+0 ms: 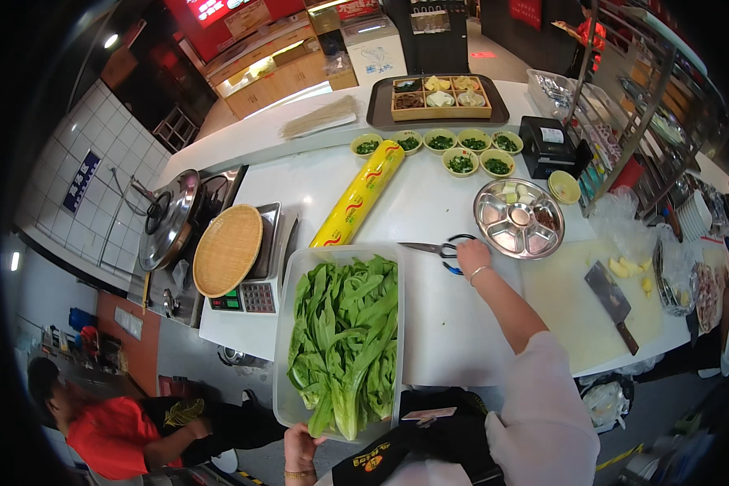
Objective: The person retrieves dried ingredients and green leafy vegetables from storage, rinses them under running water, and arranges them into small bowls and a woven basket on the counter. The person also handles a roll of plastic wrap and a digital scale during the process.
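Observation:
A clear plastic bin [282,364] full of long green leaf lettuce [352,328] juts over the counter's near edge, close to my body. At its lower left corner my left hand [302,446] grips the rim. My right hand [475,260] is on the handles of dark-handled scissors [425,247], whose blades lie on the counter pointing left. Just beyond the bin, a yellow roll of wrap [358,197] lies aslant. To the right of the scissors stands a round divided steel tray [518,214] with pale chunks and dark bits in its compartments.
A cleaver [610,301] and yellow pieces [626,267] lie on a cutting board [559,328] at right. Left stand a scale [258,297] with a woven basket [228,249] and a lidded pan [170,222]. Bowls of chopped greens [460,163] line the back. A person in red [115,431] is at lower left.

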A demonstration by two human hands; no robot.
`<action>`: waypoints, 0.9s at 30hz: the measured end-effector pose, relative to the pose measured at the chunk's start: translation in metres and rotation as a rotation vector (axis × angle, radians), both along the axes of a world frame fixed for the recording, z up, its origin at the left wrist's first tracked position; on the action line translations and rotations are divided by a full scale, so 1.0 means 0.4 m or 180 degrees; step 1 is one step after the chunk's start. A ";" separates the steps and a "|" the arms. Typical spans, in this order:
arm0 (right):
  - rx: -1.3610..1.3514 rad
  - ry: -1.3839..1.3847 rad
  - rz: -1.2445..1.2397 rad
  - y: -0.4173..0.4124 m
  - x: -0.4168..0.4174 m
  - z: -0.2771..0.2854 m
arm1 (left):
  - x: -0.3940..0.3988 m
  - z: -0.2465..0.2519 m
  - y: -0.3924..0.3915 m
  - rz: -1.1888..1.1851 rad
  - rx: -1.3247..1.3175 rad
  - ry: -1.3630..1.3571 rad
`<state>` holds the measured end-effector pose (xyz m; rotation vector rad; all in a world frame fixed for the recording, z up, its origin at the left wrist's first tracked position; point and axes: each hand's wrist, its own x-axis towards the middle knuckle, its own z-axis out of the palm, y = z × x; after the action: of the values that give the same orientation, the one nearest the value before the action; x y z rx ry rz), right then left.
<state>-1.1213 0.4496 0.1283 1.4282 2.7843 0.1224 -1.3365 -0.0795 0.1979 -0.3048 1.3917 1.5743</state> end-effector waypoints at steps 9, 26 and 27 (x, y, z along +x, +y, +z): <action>0.0747 0.1583 0.2512 0.034 -0.510 0.151 | 0.005 -0.003 -0.073 0.0047 -0.0557 0.0485; 0.1244 0.1803 0.2665 0.065 -0.583 0.315 | -0.072 0.004 0.230 0.0036 -0.0772 0.1081; 0.1175 0.2338 0.2427 0.076 -0.555 0.357 | -0.074 0.007 0.252 -0.0034 -0.0753 0.1112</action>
<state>-1.3435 0.4799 0.2713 0.3427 3.9462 0.1371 -1.3661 0.0212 0.2006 -0.1658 1.8529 1.5035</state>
